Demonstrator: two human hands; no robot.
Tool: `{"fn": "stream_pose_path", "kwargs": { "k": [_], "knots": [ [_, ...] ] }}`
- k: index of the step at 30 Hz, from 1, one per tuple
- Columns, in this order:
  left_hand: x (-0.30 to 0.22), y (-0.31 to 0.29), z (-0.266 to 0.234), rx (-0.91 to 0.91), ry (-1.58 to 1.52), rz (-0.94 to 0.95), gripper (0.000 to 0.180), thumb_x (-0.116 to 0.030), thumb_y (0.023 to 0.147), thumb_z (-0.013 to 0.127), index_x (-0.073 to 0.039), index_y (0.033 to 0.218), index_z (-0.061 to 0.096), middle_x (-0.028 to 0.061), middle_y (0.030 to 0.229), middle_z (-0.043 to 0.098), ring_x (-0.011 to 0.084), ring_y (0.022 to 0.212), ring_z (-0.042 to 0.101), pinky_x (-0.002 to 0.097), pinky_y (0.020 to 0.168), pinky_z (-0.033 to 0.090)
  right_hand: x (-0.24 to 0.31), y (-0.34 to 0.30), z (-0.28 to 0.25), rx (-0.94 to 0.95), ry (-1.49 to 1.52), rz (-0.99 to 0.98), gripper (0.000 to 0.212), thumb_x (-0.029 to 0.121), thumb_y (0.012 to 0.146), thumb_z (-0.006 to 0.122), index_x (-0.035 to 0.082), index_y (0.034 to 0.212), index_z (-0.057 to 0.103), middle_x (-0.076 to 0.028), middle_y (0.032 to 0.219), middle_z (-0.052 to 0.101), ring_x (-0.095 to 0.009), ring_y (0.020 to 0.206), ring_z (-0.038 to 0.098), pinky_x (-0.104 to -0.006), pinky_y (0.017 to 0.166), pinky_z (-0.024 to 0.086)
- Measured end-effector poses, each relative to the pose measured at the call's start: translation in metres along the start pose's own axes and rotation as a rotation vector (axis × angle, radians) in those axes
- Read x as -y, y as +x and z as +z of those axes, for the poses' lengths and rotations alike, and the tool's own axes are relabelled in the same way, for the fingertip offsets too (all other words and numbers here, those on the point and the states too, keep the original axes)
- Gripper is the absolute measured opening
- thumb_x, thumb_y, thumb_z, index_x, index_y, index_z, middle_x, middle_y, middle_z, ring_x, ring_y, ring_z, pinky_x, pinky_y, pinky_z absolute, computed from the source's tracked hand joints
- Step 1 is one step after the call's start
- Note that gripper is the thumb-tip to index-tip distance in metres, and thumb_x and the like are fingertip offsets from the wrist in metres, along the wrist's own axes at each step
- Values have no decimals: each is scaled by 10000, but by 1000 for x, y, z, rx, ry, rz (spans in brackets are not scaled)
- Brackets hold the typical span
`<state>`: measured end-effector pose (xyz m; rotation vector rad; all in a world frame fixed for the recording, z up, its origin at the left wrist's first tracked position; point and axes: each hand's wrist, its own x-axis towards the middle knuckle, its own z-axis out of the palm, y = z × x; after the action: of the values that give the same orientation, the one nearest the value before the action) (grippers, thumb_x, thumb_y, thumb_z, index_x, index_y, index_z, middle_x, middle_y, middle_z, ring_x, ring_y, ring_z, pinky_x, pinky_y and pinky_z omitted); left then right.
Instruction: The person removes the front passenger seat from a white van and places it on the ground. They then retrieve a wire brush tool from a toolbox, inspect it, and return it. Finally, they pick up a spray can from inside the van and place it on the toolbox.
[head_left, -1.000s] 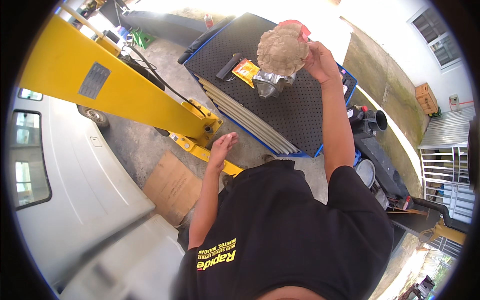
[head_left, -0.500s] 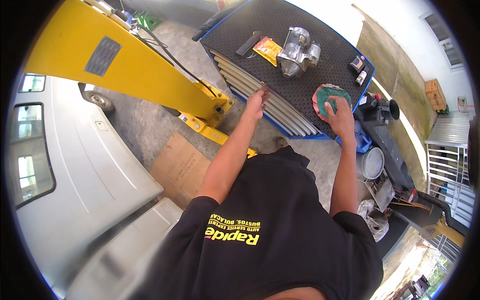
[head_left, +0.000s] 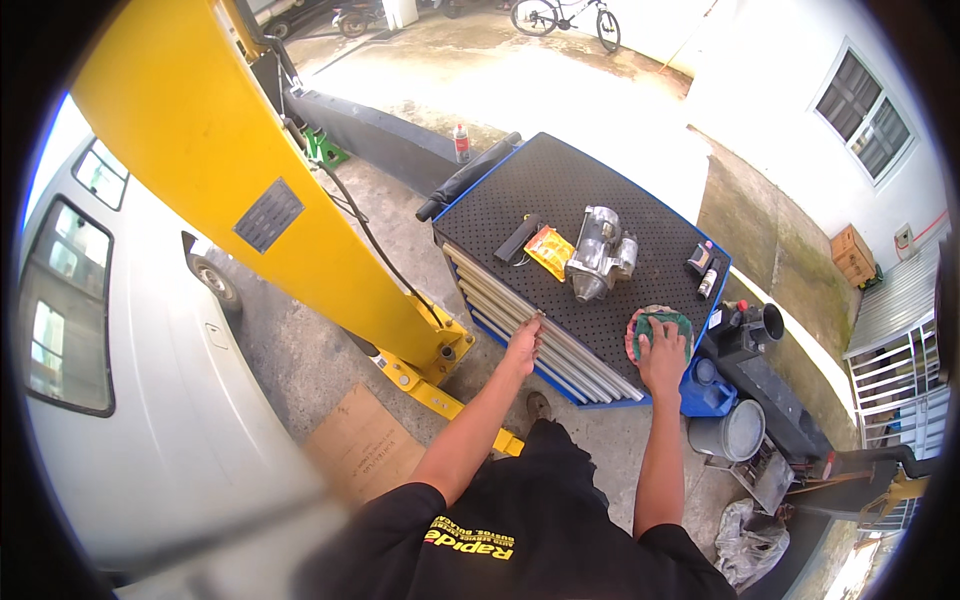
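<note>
A tool cabinet [head_left: 530, 185] with a black perforated top, blue trim and silver drawer fronts stands before me. My left hand [head_left: 524, 345] is at its near top edge, fingers curled; what they close on, if anything, is hidden. On the near right corner lies a folded green and red rag [head_left: 682, 322]. My right hand [head_left: 661, 365] rests over this rag with its fingers apart. Farther in on the top sits a metal starter motor [head_left: 597, 250]. Left of it are an orange-yellow packet [head_left: 550, 252] and a dark flat object [head_left: 516, 240]. Two small containers [head_left: 703, 270] stand at the right edge.
A yellow lift post [head_left: 300, 180] rises at the left, its base arm [head_left: 420, 380] low beside the cabinet. Beyond it is a white van [head_left: 150, 370]. Cardboard [head_left: 365, 445] lies on the floor. A blue jug [head_left: 705, 390] and a grey bucket [head_left: 735, 430] stand at the right.
The view has tilted up, so the cabinet sits lower and a bicycle and window show. My left fingers have curled in at the edge; my right fingers lie flatter on the rag.
</note>
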<state>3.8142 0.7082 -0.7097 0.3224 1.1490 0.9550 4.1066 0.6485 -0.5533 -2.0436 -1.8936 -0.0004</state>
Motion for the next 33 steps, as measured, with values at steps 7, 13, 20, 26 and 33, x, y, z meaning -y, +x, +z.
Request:
{"fn": "stream_pose_path", "kwargs": {
  "k": [7,13,20,26,33],
  "knots": [
    [-3,-69,-36,-80,2,20,267,-480,1064,714,-227,1139,676,-119,999,661,6,774,504,203,714,394,12,5,8,-46,-22,95,508,292,901,771,115,1353,619,-125,1312,586,-380,1193,603,-533,927,529],
    [5,-107,-91,-41,136,-1,297,-471,1058,726,-187,1139,695,-96,1031,660,63,873,509,249,851,432,0,31,16,1,75,118,347,294,872,751,122,1165,681,-114,1191,650,-375,1127,663,-547,882,548],
    [-16,-148,-134,112,246,-148,325,-507,1051,723,-220,1201,691,-110,1087,668,56,926,578,265,916,433,22,2,13,-208,105,146,285,235,881,734,136,1145,696,-115,1193,658,-392,1106,654,-530,931,530],
    [-17,-172,-180,185,370,-194,326,-499,1054,722,-199,1177,687,-90,1077,671,60,956,599,269,914,442,103,-76,-14,-470,509,371,257,98,904,756,5,1123,659,-151,1126,661,-329,1062,655,-436,952,512],
    [-18,-200,-219,205,533,-269,430,-507,1058,706,-140,1283,685,-51,1258,725,89,1036,574,281,950,414,222,-118,23,-233,458,-6,272,135,857,765,85,1116,697,-108,1124,691,-347,1080,656,-463,944,522]
  ]
}}
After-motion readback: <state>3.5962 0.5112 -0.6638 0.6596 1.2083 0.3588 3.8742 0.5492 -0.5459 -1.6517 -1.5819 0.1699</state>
